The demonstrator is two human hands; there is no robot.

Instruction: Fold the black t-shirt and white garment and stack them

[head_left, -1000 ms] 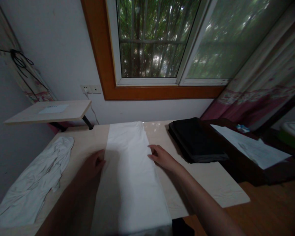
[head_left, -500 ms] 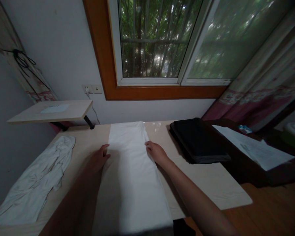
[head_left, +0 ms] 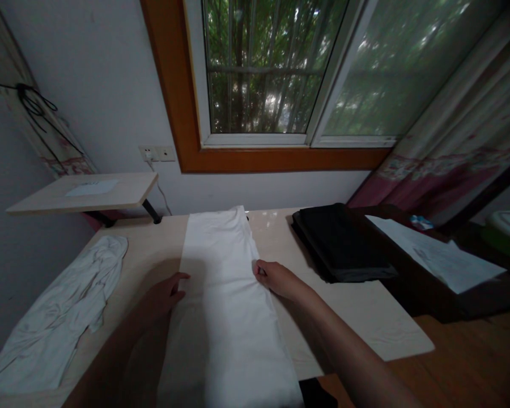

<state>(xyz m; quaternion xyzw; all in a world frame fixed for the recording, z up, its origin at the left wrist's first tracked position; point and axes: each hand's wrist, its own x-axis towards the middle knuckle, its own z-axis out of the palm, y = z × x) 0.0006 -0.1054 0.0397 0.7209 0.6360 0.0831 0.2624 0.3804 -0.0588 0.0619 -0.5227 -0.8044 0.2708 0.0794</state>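
On the table (head_left: 382,317) — oblong, creased cloth (head_left: 229,317).

Your hands are closer to you on the white cloth (head_left: 233,334) than half a second ago.
Your right hand (head_left: 277,277), its thumb and finger apart a second ago, now pinches the edge; your left hand (head_left: 164,294) has slid nearer you, and faint creases now cross between them.

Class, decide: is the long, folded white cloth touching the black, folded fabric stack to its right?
Apart. The head view shows a strip of pale, wood-look tabletop between the white cloth and the black stack.
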